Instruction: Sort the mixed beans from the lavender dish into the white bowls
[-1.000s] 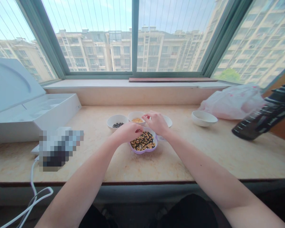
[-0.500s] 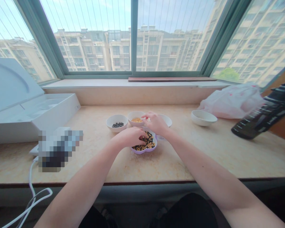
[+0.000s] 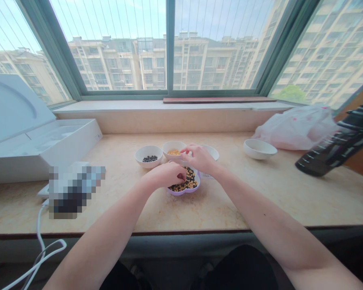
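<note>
A purple-rimmed white dish (image 3: 184, 192) holds mixed black beans and yellow kernels. My left hand (image 3: 168, 175) reaches into it from the left, its thumb and fingers pinched together down among the beans; whatever they hold is too small to make out. My right hand (image 3: 200, 157) hangs at the right rim of a white bowl of yellow kernels (image 3: 174, 152), fingers bent and slightly apart with nothing visible in them. Left of that bowl stands a white bowl (image 3: 149, 151) with black beans (image 3: 150, 158). Another white bowl (image 3: 211, 151) is partly hidden behind my right hand.
Farther right sits a white bowl (image 3: 259, 150), in front of a white plastic bag (image 3: 293, 127). A dark bottle (image 3: 332, 147) leans at the right edge. An open white box (image 3: 48, 145) and a blurred-out object (image 3: 75, 191) with a white cable (image 3: 39, 229) are on the left.
My left fingers have closed together in the beans, where they were more apart before. My right fingers have dipped slightly lower at the bowl of yellow kernels.
</note>
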### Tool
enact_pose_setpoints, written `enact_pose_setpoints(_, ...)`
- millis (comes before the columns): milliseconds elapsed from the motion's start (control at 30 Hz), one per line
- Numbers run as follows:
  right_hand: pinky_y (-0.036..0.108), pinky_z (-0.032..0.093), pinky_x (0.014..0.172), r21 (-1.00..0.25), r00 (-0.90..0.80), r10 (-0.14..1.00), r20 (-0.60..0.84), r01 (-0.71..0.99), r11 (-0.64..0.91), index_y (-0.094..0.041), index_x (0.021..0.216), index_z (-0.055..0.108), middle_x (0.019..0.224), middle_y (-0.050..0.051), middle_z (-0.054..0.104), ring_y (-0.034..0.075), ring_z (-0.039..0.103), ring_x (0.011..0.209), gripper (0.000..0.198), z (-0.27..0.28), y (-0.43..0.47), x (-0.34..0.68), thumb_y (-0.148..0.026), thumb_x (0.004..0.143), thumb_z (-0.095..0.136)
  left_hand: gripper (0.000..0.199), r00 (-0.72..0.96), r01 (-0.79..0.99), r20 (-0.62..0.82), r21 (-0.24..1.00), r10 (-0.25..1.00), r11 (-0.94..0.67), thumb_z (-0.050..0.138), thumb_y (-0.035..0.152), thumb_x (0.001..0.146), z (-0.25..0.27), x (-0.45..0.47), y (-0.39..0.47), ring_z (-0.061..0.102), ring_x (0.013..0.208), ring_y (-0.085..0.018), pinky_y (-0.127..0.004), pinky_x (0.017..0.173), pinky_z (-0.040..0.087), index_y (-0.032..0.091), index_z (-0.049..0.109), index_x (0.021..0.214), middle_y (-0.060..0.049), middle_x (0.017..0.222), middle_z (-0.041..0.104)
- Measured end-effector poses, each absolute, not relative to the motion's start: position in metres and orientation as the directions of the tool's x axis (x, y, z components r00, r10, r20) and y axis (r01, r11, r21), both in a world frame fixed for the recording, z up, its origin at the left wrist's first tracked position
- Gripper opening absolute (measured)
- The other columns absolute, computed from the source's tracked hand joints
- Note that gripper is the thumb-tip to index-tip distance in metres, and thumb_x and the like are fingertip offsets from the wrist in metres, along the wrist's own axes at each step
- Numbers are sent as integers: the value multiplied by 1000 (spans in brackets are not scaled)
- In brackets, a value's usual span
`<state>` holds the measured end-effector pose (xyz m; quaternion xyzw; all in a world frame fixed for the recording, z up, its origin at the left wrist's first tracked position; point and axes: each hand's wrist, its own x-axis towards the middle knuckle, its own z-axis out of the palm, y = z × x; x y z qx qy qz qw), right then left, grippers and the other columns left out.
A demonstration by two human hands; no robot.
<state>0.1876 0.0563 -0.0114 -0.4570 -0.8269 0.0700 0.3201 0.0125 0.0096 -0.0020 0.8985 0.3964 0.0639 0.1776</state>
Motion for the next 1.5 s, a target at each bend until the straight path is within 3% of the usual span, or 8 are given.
enact_pose_setpoints(300,30,45,73,-427,-377,802,462,699,575,-18,93,79,92,6,72,15,61,72,15,-9,53,186,-22,91,64,9,664,646,45,467,746,-604,72,19,79,-11,9,20,63,69,-17,-28,60,42,21,74,71,-1,78,75)
enact_pose_setpoints(633,31,45,73,-447,-370,811,454,692,566,-18,94,79,95,7,74,16,61,72,15,-6,49,185,-21,91,64,13,681,634,75,439,729,-637,66,18,85,-1,4,17,67,80,-17,-28,73,46,22,79,83,-1,89,76)
enact_pose_setpoints(767,30,45,73,-444,-371,812,450,696,564,-18,93,79,95,7,74,16,61,73,15,-6,49,186,-22,90,65,13,675,596,122,492,728,-635,66,18,85,1,1,19,67,84,-18,-30,80,48,21,78,81,-3,90,75)
enact_pose_setpoints(900,30,44,72,-436,-380,806,454,694,573,-18,93,79,93,7,73,15,60,72,15,-6,49,187,-22,90,65,18,595,421,191,754,781,-504,65,33,89,7,-4,20,61,77,-15,-28,72,47,17,74,85,-2,82,71)
enact_pose_setpoints(1033,30,43,72,-421,-400,797,453,692,586,-18,93,79,86,6,71,15,59,69,16,-6,50,187,-25,91,65,37,455,36,262,949,851,-312,62,49,92,17,-7,16,46,59,-8,-22,58,40,16,61,75,3,64,52)
enact_pose_setpoints(1133,29,43,71,-417,-403,798,447,696,585,-18,94,79,85,5,70,14,58,67,16,-6,50,186,-23,92,64,45,389,-190,264,961,883,-203,55,57,94,24,-8,13,40,55,-7,-21,55,38,18,48,73,4,63,41)
enact_pose_setpoints(1267,29,43,71,-416,-403,794,455,692,590,-18,92,79,86,5,70,14,57,66,14,-8,51,186,-23,91,65,49,357,-222,170,970,919,-94,44,62,98,30,-8,12,39,56,-9,-23,57,40,21,38,73,4,65,37)
enact_pose_setpoints(1500,29,43,71,-421,-397,786,473,682,598,-18,91,79,83,4,71,14,58,64,15,-8,50,185,-25,91,65,42,403,-385,141,923,904,28,46,52,101,32,-4,8,39,54,-8,-22,57,40,20,40,75,5,64,37)
